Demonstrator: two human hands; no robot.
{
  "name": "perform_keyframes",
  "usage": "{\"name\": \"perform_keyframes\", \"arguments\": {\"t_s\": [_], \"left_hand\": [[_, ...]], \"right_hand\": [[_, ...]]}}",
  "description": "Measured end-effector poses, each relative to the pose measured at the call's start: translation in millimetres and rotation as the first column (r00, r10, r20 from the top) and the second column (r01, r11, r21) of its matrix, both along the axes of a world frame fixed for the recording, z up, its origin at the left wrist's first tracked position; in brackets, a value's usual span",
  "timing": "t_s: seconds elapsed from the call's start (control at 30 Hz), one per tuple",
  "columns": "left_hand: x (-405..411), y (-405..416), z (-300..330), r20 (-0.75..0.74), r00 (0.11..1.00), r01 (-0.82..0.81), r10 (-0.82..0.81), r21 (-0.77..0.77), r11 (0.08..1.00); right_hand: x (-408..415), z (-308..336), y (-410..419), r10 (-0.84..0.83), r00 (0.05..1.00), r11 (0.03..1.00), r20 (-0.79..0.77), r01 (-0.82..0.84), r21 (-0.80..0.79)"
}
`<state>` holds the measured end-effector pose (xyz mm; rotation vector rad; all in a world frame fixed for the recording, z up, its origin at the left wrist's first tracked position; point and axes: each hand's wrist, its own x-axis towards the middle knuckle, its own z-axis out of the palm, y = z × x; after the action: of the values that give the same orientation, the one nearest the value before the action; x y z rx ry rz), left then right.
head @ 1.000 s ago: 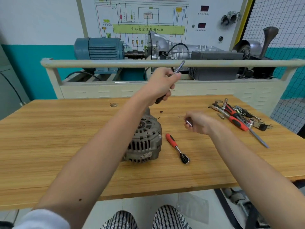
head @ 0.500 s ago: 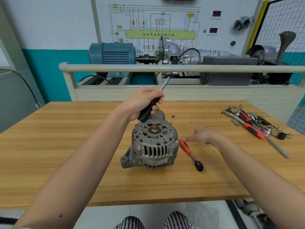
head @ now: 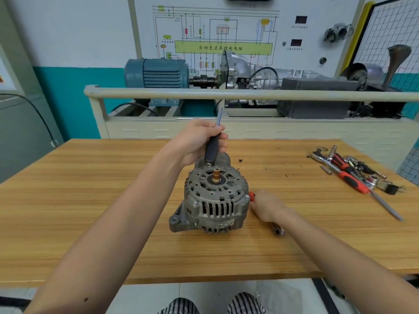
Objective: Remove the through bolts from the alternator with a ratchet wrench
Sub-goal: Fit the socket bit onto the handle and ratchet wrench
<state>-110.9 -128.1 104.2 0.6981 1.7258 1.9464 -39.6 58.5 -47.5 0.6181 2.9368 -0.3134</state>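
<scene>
A person sits at a wooden workbench (head: 90,211), seen from a camera on their own head, with both bare forearms reaching forward. In the middle of the bench stands the alternator (head: 214,200), a grey ribbed metal housing resting with its shaft end pointing up, a brass-coloured stub at its centre. The left hand (head: 199,139) is raised just behind and above the alternator, its fingers curled round the black handle of a long tool (head: 213,143) whose thin metal shank points up and away; whether the handle's lower end touches the housing cannot be told. The right hand (head: 264,206) lies on the bench just to the right of the alternator, fingers folded down over the red handle of the ratchet wrench (head: 276,230), whose metal head pokes out below the wrist toward the viewer; the grip looks closed, but the fingertips are hidden. Small bolt heads show around the rim of the housing, so the through bolts appear to be in place. Judging by this, the step in hand is picking up the ratchet, with loosening not yet begun. The next move probably calls for lifting the wrench, seating its socket squarely on one bolt head, and steadying the alternator so it does not turn. Far right on the bench lies a pile of spare tools (head: 353,173), including a red-handled screwdriver.
</scene>
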Motion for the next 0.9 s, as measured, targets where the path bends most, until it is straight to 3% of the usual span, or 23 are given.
{"name": "perform_keyframes", "arguments": {"t_s": [0.07, 0.17, 0.27, 0.33, 0.4, 0.47, 0.63, 0.73, 0.9], "left_hand": [[0.3, -0.1, 0.5, 0.057, 0.998, -0.015, 0.013, 0.046, 0.999], [-1.1, -2.2, -1.0, 0.079, 0.995, -0.056, 0.052, 0.058, 0.997], [-1.3, -2.8, -1.1, 0.033, 0.989, -0.146, 0.145, 0.026, 0.989], [-0.8, -0.4, -0.4, 0.018, 0.977, -0.213, 0.213, 0.024, 0.977], [2.7, 6.1, 2.4, -0.072, 0.973, -0.222, 0.219, -0.028, 0.975], [9.1, 12.5, 5.5, -0.159, 0.973, -0.189, 0.168, -0.13, 0.973], [27.0, 15.9, 10.2, -0.212, 0.977, -0.023, -0.033, -0.255, 0.967], [28.6, 10.3, 8.7, -0.268, 0.959, 0.036, -0.092, -0.208, 0.978], [20.0, -3.4, 9.2, -0.373, 0.926, -0.008, -0.067, -0.195, 0.981]], "right_hand": [[0.8, 1.2, -0.6, 0.011, 0.998, 0.998, -0.054, -0.008, 0.056], [0.7, 33.5, 5.9, -0.143, 0.954, 0.985, -0.264, 0.112, -0.129], [1.7, 97.4, 10.2, -0.424, 0.734, 0.81, -0.531, 0.044, -0.585], [3.6, 138.8, 4.8, -0.561, 0.548, 0.678, -0.62, -0.125, -0.725], [-0.2, 165.2, -9.0, -0.644, 0.424, 0.576, -0.637, -0.279, -0.768], [-9.9, 176.4, -27.1, -0.697, 0.36, 0.511, -0.62, -0.356, -0.782], [-32.4, 180.6, -61.5, -0.743, 0.252, 0.519, -0.62, -0.368, -0.771], [-37.5, 178.9, -67.9, -0.745, 0.264, 0.496, -0.613, -0.395, -0.773], [-29.4, 177.0, -57.9, -0.651, 0.434, 0.545, -0.623, -0.305, -0.781]]}}
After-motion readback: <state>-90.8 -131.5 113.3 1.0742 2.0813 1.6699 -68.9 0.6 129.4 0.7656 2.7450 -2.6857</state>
